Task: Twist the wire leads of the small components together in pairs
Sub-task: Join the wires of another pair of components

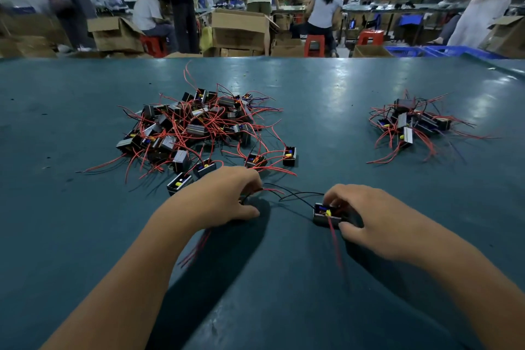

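A person leans over a dark teal bench (355,111) with both bare forearms stretched forward. The right hand (366,213) grips a small black box-shaped component (326,214) near the middle of the bench, thumb on its near side and curled fingers (336,196) over its far side. A red wire (335,244) trails from that component toward the person, blurred along its length. Thin black wires (295,194) run from the component across the bench to the left hand (224,193), whose fingers are curled down and pinching wire ends at their tips; whether a second component sits beneath the palm cannot be told. More red wires (196,250) stick out from under the left wrist.

Beyond the left hand lies a big pile of components (199,125), their red and black leads tangled and splaying outward, with a few single pieces scattered at its near edge. A smaller pile (412,122) lies well apart on the right side of the bench.

Behind the bench, several people sit or stand among cardboard boxes (241,28), red stools (314,45) and blue crates (443,51).
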The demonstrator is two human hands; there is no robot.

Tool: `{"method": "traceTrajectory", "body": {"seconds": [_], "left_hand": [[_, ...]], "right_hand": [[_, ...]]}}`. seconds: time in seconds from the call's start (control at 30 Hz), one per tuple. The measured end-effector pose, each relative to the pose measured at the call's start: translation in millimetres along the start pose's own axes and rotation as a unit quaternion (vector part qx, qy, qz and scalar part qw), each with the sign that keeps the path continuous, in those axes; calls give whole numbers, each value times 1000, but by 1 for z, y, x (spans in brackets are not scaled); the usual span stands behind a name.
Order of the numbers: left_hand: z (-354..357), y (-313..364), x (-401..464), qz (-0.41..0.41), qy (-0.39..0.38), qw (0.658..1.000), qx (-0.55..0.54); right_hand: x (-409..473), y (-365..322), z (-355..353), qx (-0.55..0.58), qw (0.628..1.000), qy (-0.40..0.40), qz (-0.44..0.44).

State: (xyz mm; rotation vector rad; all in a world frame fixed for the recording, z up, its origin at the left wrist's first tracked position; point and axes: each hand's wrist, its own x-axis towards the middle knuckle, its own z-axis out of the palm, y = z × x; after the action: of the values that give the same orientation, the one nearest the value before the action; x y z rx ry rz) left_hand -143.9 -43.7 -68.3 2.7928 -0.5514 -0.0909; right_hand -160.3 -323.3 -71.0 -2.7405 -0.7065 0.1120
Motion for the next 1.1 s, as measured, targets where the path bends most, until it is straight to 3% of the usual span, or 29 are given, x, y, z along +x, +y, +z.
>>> {"method": "traceTrajectory", "body": {"seconds": [0.17, 0.23, 0.47, 0.63, 0.77, 1.1], "left_hand": [[-2, 12, 1, 74, 159, 982, -69], [0, 19, 1, 102, 184, 975, -76], [19, 51, -1, 158, 183, 969, -43], [40, 62, 3, 83, 149, 985, 30], [41, 62, 5, 72, 122, 989, 36], [35, 65, -2, 131, 119, 984, 18]], "right_hand": [[4, -5, 12, 32, 998, 56, -17], [5, -6, 15, 46, 995, 78, -31], [3, 3, 18, 76, 990, 111, -46], [3, 13, 16, 29, 996, 63, -53], [3, 15, 11, 51, 995, 52, -65], [2, 10, 15, 91, 979, 154, -101]]}}
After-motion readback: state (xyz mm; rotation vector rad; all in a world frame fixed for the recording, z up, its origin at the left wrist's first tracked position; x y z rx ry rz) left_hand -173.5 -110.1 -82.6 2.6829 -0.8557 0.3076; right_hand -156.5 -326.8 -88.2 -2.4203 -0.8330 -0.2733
